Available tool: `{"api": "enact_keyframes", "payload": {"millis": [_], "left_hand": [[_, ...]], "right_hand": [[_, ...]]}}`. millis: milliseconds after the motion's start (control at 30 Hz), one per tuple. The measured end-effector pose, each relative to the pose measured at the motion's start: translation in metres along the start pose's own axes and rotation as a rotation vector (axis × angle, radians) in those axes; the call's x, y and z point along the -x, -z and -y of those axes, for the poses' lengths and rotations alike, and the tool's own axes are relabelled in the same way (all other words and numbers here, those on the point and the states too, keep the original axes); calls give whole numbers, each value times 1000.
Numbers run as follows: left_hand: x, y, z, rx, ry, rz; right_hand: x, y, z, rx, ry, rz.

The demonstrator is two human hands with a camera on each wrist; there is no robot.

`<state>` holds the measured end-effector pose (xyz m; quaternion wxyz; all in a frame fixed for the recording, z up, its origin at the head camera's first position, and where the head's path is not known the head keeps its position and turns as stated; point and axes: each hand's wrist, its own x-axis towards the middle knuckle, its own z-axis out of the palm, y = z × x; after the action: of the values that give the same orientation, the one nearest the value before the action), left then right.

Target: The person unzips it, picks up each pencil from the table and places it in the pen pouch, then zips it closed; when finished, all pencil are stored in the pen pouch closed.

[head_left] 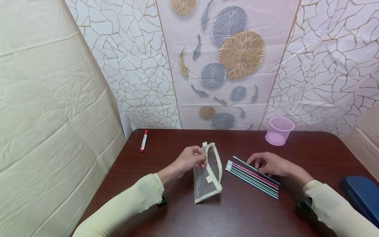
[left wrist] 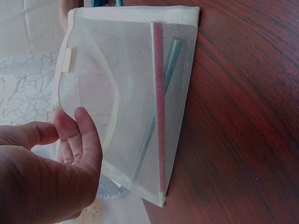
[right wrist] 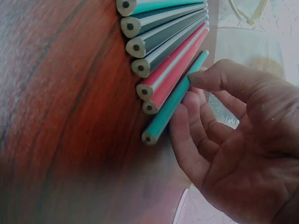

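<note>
In the head view my left hand (head_left: 190, 158) pinches the open zip edge of a cream mesh pencil pouch (head_left: 202, 186), which stands propped on the table. Through the mesh in the left wrist view show a red pencil (left wrist: 160, 107) and a green pencil (left wrist: 145, 140), crossing each other inside. To the right, my right hand (head_left: 270, 163) holds a green pencil (right wrist: 170, 112) between thumb and fingers, at the far side of a row of pencils (head_left: 251, 181). That row has two red pencils (right wrist: 175, 65) beside several dark and green ones, unsharpened ends toward the right wrist camera.
A red-and-white marker (head_left: 143, 141) lies at the table's back left. A pink translucent cup (head_left: 279, 131) stands at the back right. The dark blue case (head_left: 361, 197) sits at the right edge of the brown table (head_left: 237, 214). Patterned cloth hangs behind.
</note>
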<state>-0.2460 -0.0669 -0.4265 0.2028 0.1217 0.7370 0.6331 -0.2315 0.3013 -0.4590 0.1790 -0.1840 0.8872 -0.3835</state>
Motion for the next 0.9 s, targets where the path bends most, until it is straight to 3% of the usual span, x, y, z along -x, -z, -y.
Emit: {"api": "enact_keyframes", "payload": {"millis": [233,667,900], "left_hand": [[-3,-2,1,-4,3,7],[-2,-1,5,-6,8,12],[0,-2,1,-25,15,-5]], "right_hand": [[0,-2,6,134,-41,-35],[-2,-4,11,176,-79,-43],[-4,-6,17,262,-74,-58]]}}
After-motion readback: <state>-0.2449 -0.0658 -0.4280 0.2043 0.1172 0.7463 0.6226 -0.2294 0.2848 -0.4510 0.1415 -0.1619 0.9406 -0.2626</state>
